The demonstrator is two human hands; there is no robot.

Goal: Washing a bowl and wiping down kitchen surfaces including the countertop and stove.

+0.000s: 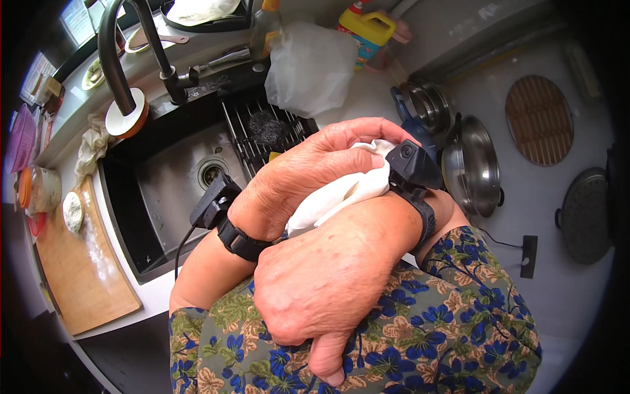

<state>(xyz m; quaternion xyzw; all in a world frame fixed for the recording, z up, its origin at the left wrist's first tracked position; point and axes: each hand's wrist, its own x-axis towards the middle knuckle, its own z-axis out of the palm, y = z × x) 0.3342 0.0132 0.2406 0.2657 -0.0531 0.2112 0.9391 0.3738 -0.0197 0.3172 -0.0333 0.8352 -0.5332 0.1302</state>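
My left hand (307, 170) pinches a white cloth or wipe (339, 197) between thumb and fingers. The cloth lies folded along my right forearm near the wrist, beside the small black camera (412, 160) strapped there. My right hand (325, 280) hangs back side up in front of the floral garment (408, 344), fingers bent under and the thumb pointing down. Its palm is hidden, so whether anything is in it cannot be seen. Another black camera (215, 199) with a cable is strapped to my left wrist.
Ahead lies a black-rimmed sink (167, 192) with a tall faucet (110, 54) and a drying rack (241, 128). A floured wooden board (93, 276) sits left. A plastic bag (312, 69) and yellow bottle (366, 32) stand behind; steel pans (475, 165) stand right.
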